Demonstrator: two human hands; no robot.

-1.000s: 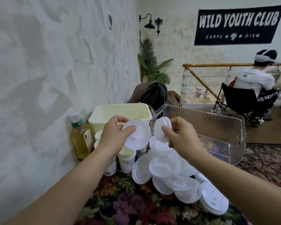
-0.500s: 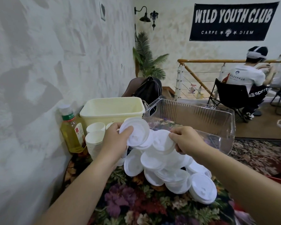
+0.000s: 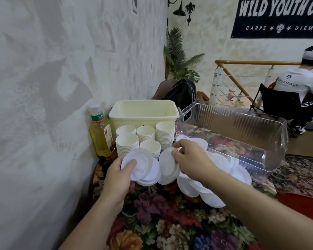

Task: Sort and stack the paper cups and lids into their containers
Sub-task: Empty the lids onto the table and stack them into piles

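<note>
Cups at the wall side, lids spread to the right, two bins behind them.

On the flower-patterned cloth [image 3: 163, 213], the stacks of white paper cups [image 3: 145, 138] stand just in front of the cream rectangular plastic tub [image 3: 143, 112], with the clear bottle of yellow drink [image 3: 100, 134] to their left against the wall. The transparent ribbed plastic bin [image 3: 242, 134] sits right of the tub, tilted. The heap of white round plastic lids [image 3: 215, 177] lies before that bin. The left hand [image 3: 119, 175] holds lids in front of the cups; the right hand [image 3: 190, 159] pinches one over the heap.
</note>
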